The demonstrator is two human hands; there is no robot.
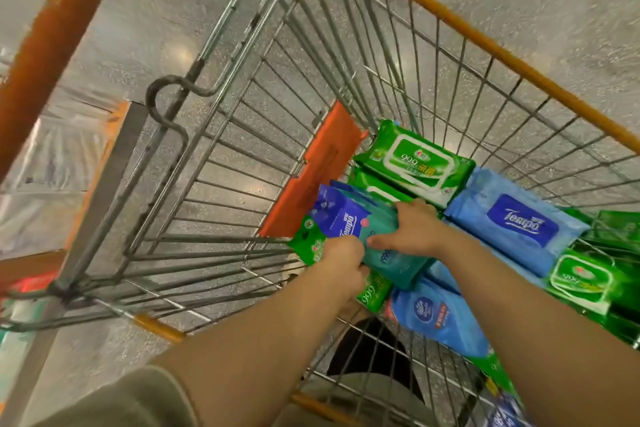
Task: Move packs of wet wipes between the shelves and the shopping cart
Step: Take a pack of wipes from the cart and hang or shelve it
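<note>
Gripping a small bunch of packs (349, 218) with both hands (346, 258) inside the shopping cart (485, 42); many wet-wipe packs (516, 222) lie here, so I judge much remains.

My left hand (343, 255) hides part of the teal pack (391, 263). Green packs (620, 236) cut off at frame's right edge. Shelf stuff (52, 163) at left: blurred, can't ID.

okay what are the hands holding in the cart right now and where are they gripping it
Both hands grip a bunch of small wipe packs. The left hand holds the near edge, by the dark blue Tempo pack; the right hand clamps over the teal pack.
</note>
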